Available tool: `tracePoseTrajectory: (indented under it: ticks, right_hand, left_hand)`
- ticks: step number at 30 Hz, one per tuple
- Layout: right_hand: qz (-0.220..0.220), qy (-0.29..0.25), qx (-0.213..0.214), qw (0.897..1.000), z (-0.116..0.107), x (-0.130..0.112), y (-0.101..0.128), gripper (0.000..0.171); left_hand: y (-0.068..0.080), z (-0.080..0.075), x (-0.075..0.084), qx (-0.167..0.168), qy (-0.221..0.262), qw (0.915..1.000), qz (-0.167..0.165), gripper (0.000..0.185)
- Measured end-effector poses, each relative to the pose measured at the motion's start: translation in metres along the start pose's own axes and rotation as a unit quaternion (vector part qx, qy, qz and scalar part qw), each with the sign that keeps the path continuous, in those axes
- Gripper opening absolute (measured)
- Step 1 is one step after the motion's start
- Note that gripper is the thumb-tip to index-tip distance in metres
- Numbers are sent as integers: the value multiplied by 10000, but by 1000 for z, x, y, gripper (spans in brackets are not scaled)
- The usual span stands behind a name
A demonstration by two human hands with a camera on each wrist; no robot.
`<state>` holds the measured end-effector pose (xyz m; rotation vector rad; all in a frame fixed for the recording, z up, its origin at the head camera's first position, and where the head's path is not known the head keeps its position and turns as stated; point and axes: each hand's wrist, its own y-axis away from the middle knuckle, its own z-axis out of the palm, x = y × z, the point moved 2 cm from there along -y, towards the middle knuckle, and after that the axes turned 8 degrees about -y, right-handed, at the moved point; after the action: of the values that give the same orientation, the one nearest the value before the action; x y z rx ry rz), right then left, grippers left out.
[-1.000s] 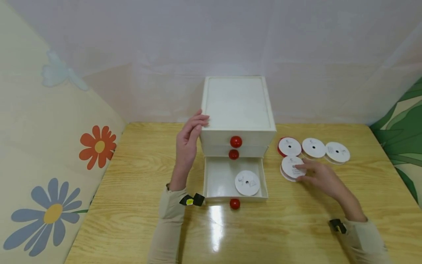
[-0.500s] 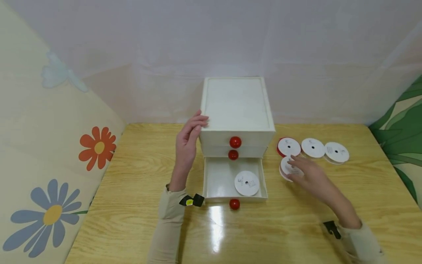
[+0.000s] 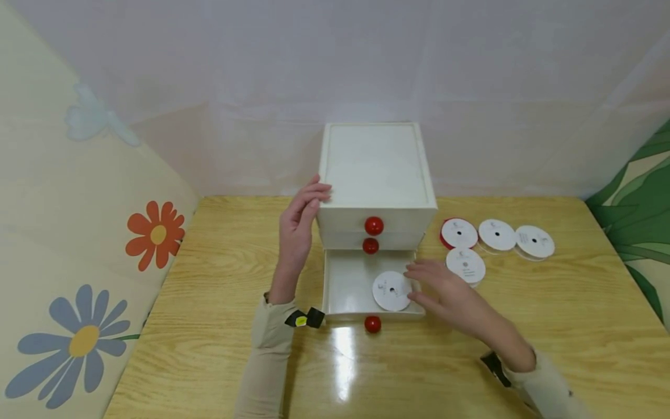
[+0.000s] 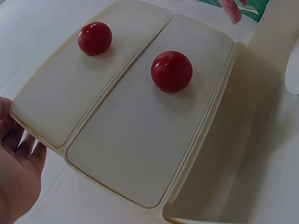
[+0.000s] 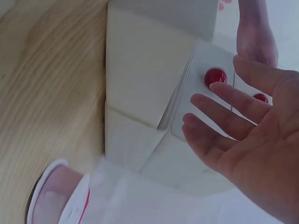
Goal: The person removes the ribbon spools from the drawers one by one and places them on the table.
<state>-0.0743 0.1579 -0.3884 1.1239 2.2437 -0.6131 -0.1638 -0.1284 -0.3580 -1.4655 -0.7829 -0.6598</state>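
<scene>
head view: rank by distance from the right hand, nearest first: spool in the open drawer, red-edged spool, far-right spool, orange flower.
From the right hand:
1. Spool in the open drawer, beside the fingertips.
2. Red-edged spool, behind the hand.
3. Far-right spool, row's right end.
4. Orange flower, on the left wall.

No legible text, brand, number or sign is found in any view. The white labels on the ribbon spools [image 3: 466,265] beside the drawer unit [image 3: 376,174], and on the spool in the open drawer [image 3: 392,290], carry small grey print, too small and blurred to read.
</scene>
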Motion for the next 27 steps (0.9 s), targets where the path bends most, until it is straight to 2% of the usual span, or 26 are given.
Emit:
tracePoseTrajectory:
  ticks: [6, 9, 11, 16, 22, 25, 27]
  right_hand:
    - [-886, 457, -278, 9946, 20, -7, -13, 26]
    - [-1131, 637, -479, 9904, 28, -6, -19, 23]
    - [-1109, 708, -660, 9891, 33, -5, -23, 19]
    - [-713, 767, -1125, 9881, 40, -4, -35, 9]
    - [-777, 450, -1489, 9848, 45, 0, -47, 18]
    - [-731, 341, -1536, 9848, 45, 3, -50, 26]
    - [-617, 361, -1420, 9873, 43, 4, -52, 22]
  left_hand:
    - [0, 0, 0, 30, 23, 10000, -5, 22]
    - [0, 0, 0, 23, 25, 10000, 15, 22]
    - [0, 0, -2, 18, 31, 10000, 30, 21]
    - [0, 0, -2, 20, 51, 10000, 25, 20]
    - [0, -2, 0, 40, 45, 10000, 34, 21]
    - [0, -2, 0, 5, 42, 10000, 87, 21]
    - [-1, -2, 0, -22, 37, 9999, 131, 22]
